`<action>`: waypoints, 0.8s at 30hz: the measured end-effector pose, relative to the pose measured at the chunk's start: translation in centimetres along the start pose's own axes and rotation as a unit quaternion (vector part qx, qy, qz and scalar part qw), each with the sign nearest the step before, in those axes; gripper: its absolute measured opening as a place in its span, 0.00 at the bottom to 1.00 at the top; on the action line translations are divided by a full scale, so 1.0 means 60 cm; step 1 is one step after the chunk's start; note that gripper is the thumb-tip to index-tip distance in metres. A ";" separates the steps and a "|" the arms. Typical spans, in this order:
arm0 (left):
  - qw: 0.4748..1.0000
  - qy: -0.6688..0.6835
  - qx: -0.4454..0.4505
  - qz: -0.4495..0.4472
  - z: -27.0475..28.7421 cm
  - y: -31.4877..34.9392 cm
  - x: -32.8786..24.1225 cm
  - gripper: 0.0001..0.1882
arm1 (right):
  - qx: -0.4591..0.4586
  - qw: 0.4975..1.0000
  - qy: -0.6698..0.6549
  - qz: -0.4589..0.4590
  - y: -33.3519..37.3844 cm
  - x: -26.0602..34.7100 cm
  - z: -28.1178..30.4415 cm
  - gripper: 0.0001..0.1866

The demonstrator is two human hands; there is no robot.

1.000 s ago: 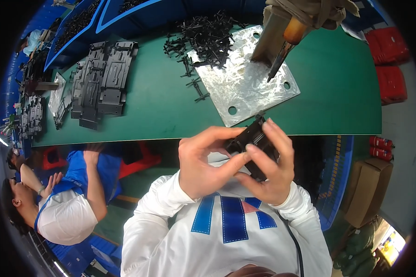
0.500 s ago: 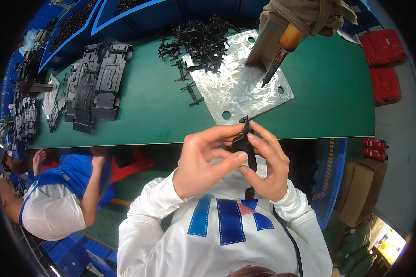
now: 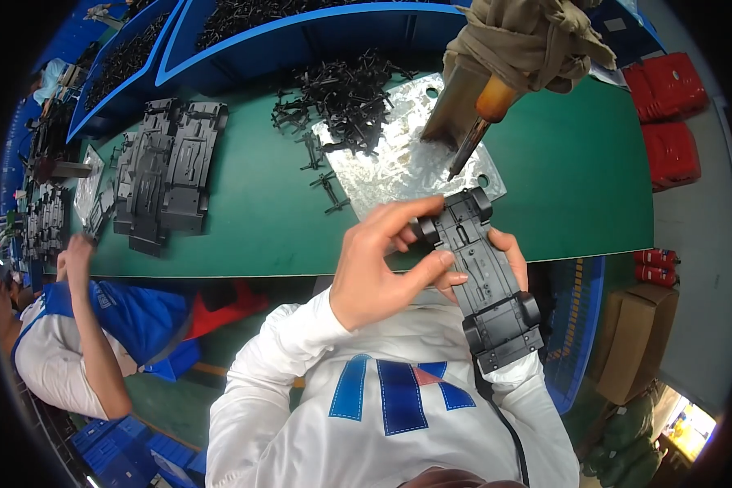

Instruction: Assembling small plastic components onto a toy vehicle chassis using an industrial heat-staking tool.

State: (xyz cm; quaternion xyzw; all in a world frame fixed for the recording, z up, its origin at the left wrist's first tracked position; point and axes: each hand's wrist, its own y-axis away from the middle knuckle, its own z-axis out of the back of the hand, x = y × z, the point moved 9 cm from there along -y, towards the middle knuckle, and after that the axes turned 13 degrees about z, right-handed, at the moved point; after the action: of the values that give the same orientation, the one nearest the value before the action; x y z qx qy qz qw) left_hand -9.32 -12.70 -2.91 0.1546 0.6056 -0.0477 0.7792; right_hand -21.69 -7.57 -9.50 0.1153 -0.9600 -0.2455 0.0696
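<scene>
I hold a black plastic vehicle chassis (image 3: 486, 275) in front of my chest, just off the table's near edge, its broad detailed face turned up. Its far end carries rounded wheel arches, and two more bulge near the end closest to me. My right hand (image 3: 508, 252) grips it from beneath and from the right side, partly hidden behind it. At the left edge, my left hand (image 3: 378, 264) has its thumb and fingers closed around the far corner. Beyond the chassis, a soldering iron (image 3: 490, 110) with an orange handle points down over a silvery metal plate (image 3: 382, 180).
Small black plastic parts (image 3: 342, 93) lie heaped on the plate and green table (image 3: 264, 195). More chassis (image 3: 150, 179) lie at left. Blue bins (image 3: 301, 37) line the back. Cloth (image 3: 537, 41) wraps the iron's stand. A co-worker (image 3: 73, 342) sits at left.
The chassis has turned from edge-on to show its broad face, and has shifted right. My right hand has gone behind it. The co-worker's arm now reaches toward the table.
</scene>
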 end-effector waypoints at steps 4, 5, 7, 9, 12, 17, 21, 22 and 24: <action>0.994 0.046 -0.068 0.072 0.018 -0.029 0.051 0.26 | -0.022 0.994 -0.092 -0.061 -0.016 -0.024 -0.006 0.27; 0.993 0.074 -0.059 0.070 0.018 -0.033 0.057 0.24 | -0.037 0.990 -0.114 -0.070 -0.019 -0.031 -0.007 0.29; 0.991 0.083 -0.046 0.099 0.018 -0.036 0.058 0.24 | -0.028 0.988 -0.129 -0.078 -0.023 -0.033 -0.010 0.30; 0.987 0.092 -0.031 0.128 0.017 -0.037 0.065 0.24 | -0.033 0.986 -0.144 -0.076 -0.023 -0.036 -0.013 0.31; 0.986 0.120 -0.022 0.112 0.017 -0.040 0.065 0.26 | -0.013 0.984 -0.156 -0.084 -0.020 -0.038 -0.019 0.27; 0.973 0.193 -0.011 0.129 0.018 -0.042 0.063 0.25 | -0.021 0.988 -0.135 -0.078 -0.017 -0.042 -0.025 0.32; 0.967 0.215 -0.008 0.139 0.019 -0.041 0.054 0.24 | -0.035 0.984 -0.151 -0.083 -0.014 -0.045 -0.035 0.31; 0.965 0.219 -0.002 0.143 0.018 -0.040 0.052 0.23 | -0.038 0.984 -0.151 -0.086 -0.012 -0.045 -0.038 0.31; 0.964 0.222 0.004 0.147 0.017 -0.039 0.051 0.22 | -0.042 0.983 -0.156 -0.087 -0.009 -0.046 -0.042 0.31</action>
State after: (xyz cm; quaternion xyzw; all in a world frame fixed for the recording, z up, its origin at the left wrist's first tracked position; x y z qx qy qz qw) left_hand -8.19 -14.90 -6.03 0.2513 0.7340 0.1004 0.6229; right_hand -18.44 -8.47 -7.77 0.1556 -0.9342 -0.3056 -0.0979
